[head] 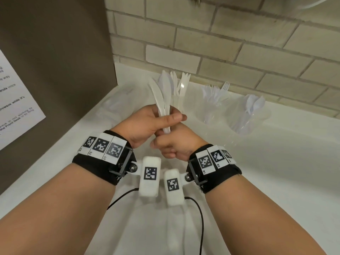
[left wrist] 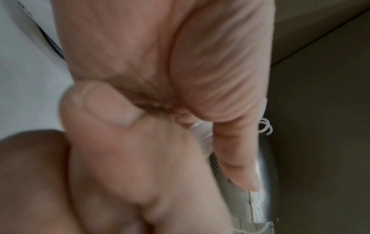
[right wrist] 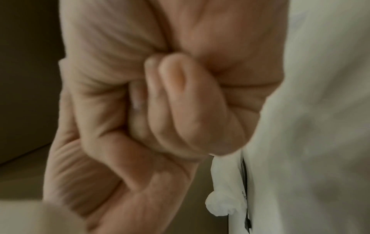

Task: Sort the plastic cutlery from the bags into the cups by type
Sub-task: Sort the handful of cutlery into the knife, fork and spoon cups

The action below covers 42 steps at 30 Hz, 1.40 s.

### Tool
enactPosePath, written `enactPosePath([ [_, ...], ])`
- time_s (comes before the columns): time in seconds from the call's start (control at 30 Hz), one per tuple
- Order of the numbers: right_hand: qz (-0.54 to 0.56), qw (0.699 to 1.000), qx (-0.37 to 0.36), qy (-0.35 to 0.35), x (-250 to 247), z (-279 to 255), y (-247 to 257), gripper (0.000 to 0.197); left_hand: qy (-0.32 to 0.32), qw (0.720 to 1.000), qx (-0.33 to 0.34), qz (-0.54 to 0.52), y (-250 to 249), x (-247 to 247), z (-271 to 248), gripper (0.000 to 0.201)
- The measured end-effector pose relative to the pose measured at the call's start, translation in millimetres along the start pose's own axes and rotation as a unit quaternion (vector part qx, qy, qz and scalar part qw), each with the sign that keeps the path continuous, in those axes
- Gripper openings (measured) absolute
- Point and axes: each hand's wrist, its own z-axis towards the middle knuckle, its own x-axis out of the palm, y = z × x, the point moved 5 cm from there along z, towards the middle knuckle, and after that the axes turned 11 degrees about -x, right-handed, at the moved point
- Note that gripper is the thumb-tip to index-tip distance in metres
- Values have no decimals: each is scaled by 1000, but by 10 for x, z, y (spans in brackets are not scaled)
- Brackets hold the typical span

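My left hand (head: 156,119) grips a bunch of white plastic knives (head: 162,94) by their handles, blades fanned up and away. My right hand (head: 171,145) sits just under it, fingers curled into a fist around the handle ends; a white sliver (right wrist: 137,104) shows inside the fist. More knives (head: 182,85) stand behind in a clear cup. To the right, a clear cup of forks (head: 214,100) and a clear cup of spoons (head: 252,112) stand by the wall. The left wrist view is blurred, mostly palm and thumb (left wrist: 230,142).
The white counter (head: 276,162) runs to a brick wall (head: 239,43) behind the cups. A brown panel (head: 55,61) with a paper notice (head: 16,100) closes the left side. Clear plastic (head: 174,227) lies under my wrists, and black cables (head: 201,218) trail from the wrist cameras.
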Motion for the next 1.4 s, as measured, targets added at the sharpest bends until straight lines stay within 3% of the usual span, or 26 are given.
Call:
enactPosePath([
  [0.07, 33, 998, 16, 54, 49, -45, -30, 35, 50, 999, 6, 8, 22, 51, -23, 19],
  [0.13, 38, 997, 22, 64, 80, -44, -30, 24, 30, 999, 10, 28, 21, 68, -17, 26],
  [0.2, -34, 999, 15, 33, 56, -15, 12, 8, -31, 999, -4, 19, 28, 56, -6, 35],
  [0.33, -249, 968, 30, -25, -177, 10, 139, 30, -185, 967, -5, -174, 74, -173, 28, 25],
  [0.43, -222, 966, 0, -130, -379, 1, 318, 30, -240, 956, -9, -167, 109, -290, 20, 24],
  [0.53, -172, 953, -71, -239, -479, 32, 507, 33, -219, 969, -42, -111, 202, -241, 57, 27],
  [0.63, -149, 959, -80, -227, -439, 92, 566, 51, -190, 979, -63, -27, 282, -137, 93, 56],
  [0.73, -122, 958, -83, -245, -452, 111, 565, 36, -156, 987, -39, 17, 278, -61, 95, 26],
  [0.77, -109, 955, -90, -260, -472, 111, 559, 27, -147, 988, -40, 18, 278, -47, 86, 24],
  [0.87, -94, 952, -98, -274, -513, 118, 507, 18, -135, 990, -49, 5, 289, -18, 67, 62],
  [1.2, -91, 951, -110, -274, -604, 200, 493, 7, -183, 973, -100, -102, 353, -123, 64, 48],
  [1.3, -86, 919, -169, -347, -870, 227, 747, 14, -223, 961, -103, -127, 388, -269, 71, 38],
  [1.4, -128, 856, -263, -425, -1145, 294, 1047, 11, -240, 958, -125, -99, 428, -376, 87, 35],
])
